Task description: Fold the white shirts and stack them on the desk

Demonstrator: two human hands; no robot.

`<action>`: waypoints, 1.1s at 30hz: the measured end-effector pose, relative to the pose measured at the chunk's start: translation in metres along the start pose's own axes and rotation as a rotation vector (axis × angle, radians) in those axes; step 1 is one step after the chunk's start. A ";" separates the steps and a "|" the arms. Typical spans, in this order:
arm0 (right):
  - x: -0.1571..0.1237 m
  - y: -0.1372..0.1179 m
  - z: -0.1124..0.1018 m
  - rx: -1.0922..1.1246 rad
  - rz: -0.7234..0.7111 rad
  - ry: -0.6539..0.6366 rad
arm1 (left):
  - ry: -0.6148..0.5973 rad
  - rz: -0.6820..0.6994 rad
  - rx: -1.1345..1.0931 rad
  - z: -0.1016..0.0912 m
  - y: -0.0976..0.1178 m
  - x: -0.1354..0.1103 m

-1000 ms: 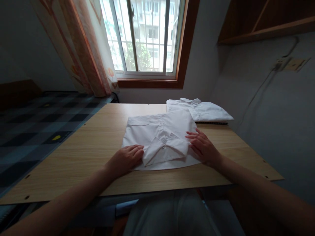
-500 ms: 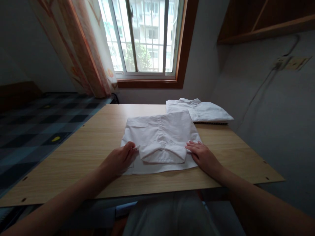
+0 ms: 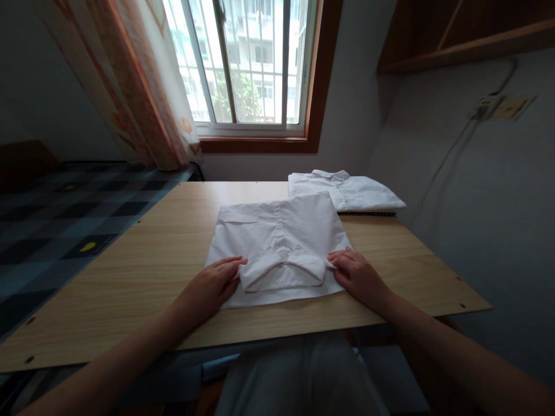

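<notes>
Pale wooden tabletop (image 3: 143,271) bears a folded white shirt (image 3: 303,222) at centre, collar (image 3: 284,277) nearest. Left hand (image 3: 214,280) and right hand (image 3: 359,277) pinch fabric at the collar's left and right ends.

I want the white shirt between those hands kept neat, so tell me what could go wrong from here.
1. The left hand and right hand are at either side of the collar; an uneven pull might skew it.
2. The near shirt overlaps the folded shirt behind in this view; if they touch, moving one could disturb the other.
</notes>
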State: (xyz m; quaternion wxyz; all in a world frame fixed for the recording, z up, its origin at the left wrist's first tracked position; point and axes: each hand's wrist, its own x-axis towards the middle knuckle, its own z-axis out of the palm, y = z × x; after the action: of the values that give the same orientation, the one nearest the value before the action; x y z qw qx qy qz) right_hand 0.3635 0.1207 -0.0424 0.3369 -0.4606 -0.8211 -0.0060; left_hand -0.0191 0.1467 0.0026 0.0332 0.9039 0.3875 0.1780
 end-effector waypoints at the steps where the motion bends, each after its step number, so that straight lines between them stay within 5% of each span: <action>1: 0.000 -0.001 -0.001 0.012 0.007 0.004 | 0.004 0.004 0.016 0.000 0.001 0.000; 13: 0.002 -0.011 -0.013 -0.056 -0.079 -0.007 | 0.021 0.226 0.197 -0.003 0.008 -0.009; 21: 0.002 -0.013 -0.012 -0.045 -0.072 -0.086 | -0.049 -0.032 -0.018 -0.015 0.002 -0.006; 26: 0.008 -0.005 -0.008 0.015 -0.109 -0.169 | -0.110 -0.006 -0.078 -0.019 -0.014 -0.009; 33: 0.041 0.017 0.013 0.084 -0.124 -0.217 | -0.018 -0.042 -0.012 -0.004 -0.028 -0.010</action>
State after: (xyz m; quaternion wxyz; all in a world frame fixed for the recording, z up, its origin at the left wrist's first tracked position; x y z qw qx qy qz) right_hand 0.3552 0.1650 -0.0347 0.2642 -0.3924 -0.8791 0.0576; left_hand -0.0460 0.1585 -0.0017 0.0458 0.8969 0.4050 0.1717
